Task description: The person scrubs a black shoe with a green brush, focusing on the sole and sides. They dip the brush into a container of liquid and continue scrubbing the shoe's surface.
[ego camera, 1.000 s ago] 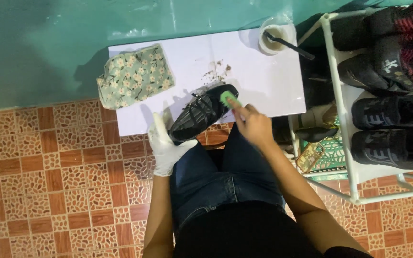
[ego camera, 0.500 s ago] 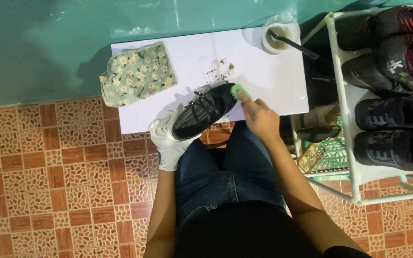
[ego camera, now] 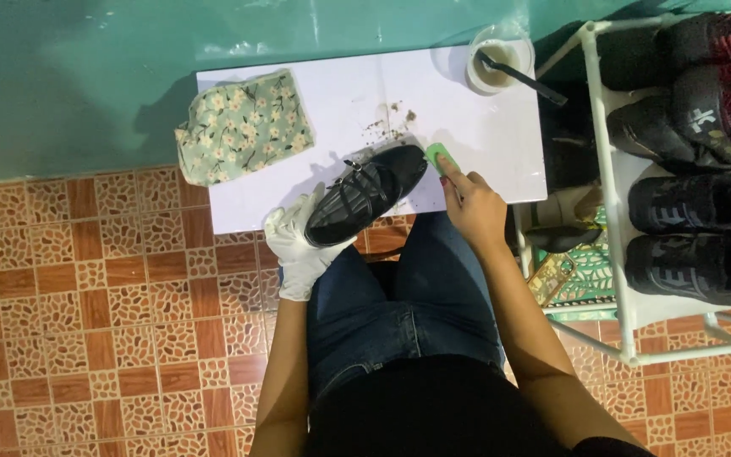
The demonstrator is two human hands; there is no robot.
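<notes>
While the gloved left hand (ego camera: 299,247) clamps the heel of a black shoe (ego camera: 367,193), the bare right hand (ego camera: 470,207) pinches a small green brush (ego camera: 440,157) against its toe.
Shoe lies tilted over the near edge of a white table (ego camera: 501,135); beyond the toe, dark crumbs (ego camera: 389,120), probably dirt; further left, a floral cloth (ego camera: 245,125).

I see a low white rectangular table (ego camera: 501,144) carrying a floral green cloth pouch (ego camera: 243,125); brown dirt crumbs (ego camera: 387,121); a round cup of brownish liquid (ego camera: 501,57).
</notes>
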